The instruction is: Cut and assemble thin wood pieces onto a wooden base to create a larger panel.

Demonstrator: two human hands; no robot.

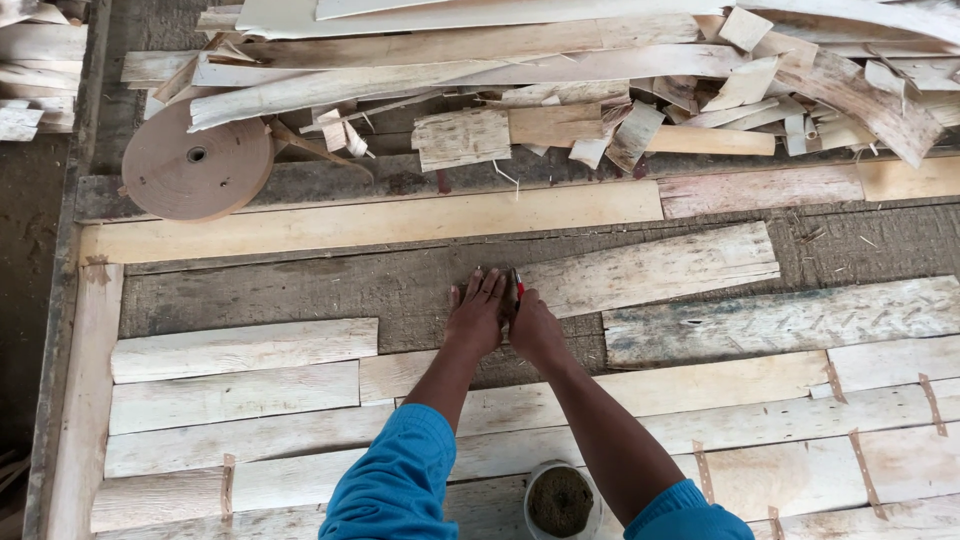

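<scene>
The left hand (476, 312) lies flat with fingers spread on the dark, weathered wooden desk (300, 295), just left of the near end of a pale, rough veneer strip (650, 268) whose long axis runs off to the right. The right hand (533, 328), touching that end and the nearer of the two, has its fingers pressed together around a small red-handled tool (517, 287). Both blue-sleeved forearms reach forward and converge; a brown tape roll (195, 160) sits well apart, far left.
</scene>
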